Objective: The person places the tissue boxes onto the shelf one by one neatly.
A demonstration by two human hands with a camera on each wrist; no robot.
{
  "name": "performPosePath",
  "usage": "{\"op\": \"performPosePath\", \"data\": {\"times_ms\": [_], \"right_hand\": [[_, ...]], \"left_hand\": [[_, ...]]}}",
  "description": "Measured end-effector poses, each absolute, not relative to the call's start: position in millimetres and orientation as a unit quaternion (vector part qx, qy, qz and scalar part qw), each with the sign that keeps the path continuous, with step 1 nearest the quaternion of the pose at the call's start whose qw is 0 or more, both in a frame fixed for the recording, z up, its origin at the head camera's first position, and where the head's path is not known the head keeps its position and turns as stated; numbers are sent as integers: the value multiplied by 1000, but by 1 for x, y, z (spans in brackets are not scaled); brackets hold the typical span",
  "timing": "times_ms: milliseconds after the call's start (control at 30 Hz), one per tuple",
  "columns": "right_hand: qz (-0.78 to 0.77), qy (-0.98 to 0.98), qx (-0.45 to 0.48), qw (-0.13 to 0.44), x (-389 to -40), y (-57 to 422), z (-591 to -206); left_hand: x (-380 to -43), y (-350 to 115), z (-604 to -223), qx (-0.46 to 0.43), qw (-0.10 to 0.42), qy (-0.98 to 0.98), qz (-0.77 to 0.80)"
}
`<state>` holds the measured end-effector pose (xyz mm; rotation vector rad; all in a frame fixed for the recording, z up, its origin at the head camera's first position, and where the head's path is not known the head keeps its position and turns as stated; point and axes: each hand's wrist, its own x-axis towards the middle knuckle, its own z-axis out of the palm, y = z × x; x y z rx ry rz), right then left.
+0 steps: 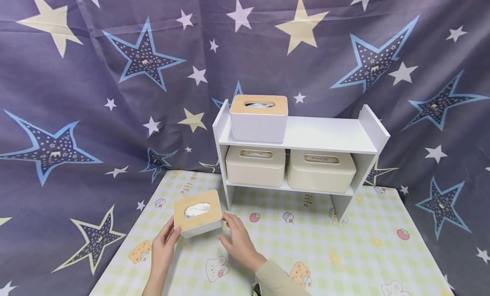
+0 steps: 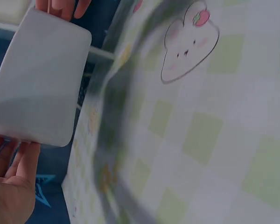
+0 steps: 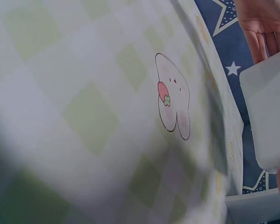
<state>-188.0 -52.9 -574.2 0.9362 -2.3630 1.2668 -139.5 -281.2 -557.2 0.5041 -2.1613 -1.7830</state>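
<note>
A white tissue box (image 1: 199,213) with a light wood lid is tilted above the left part of the table, white tissue showing in its oval slot. My left hand (image 1: 163,245) grips its left end, thumb at the front corner. At the opposite end, my right hand (image 1: 240,243) holds it with the fingers along the side and the thumb low by the front corner. The left wrist view shows the box's plain white surface (image 2: 42,79) between both hands, with a shadow on the cloth below.
A white two-tier shelf (image 1: 325,132) stands at the back of the table. On top, at its left, sits another wood-lidded tissue box (image 1: 258,126). Two cream tissue boxes, one left (image 1: 255,170) and one right (image 1: 321,175), fill the lower tier. A checked cloth (image 1: 337,266) covers the table; a starry curtain (image 1: 115,96) hangs behind.
</note>
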Motion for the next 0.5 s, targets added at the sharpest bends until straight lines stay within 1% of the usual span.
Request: {"op": "performPosePath", "data": {"times_ms": [200, 333, 500], "right_hand": [[498, -790, 302, 192, -185, -45, -571], [500, -787, 284, 222, -184, -33, -567], [517, -777, 271, 234, -182, -12, -563]], "left_hand": [[-131, -263, -551, 160, 170, -735, -636], [-126, -251, -546, 147, 167, -736, -640], [-123, -235, -536, 106, 162, -732, -653]]}}
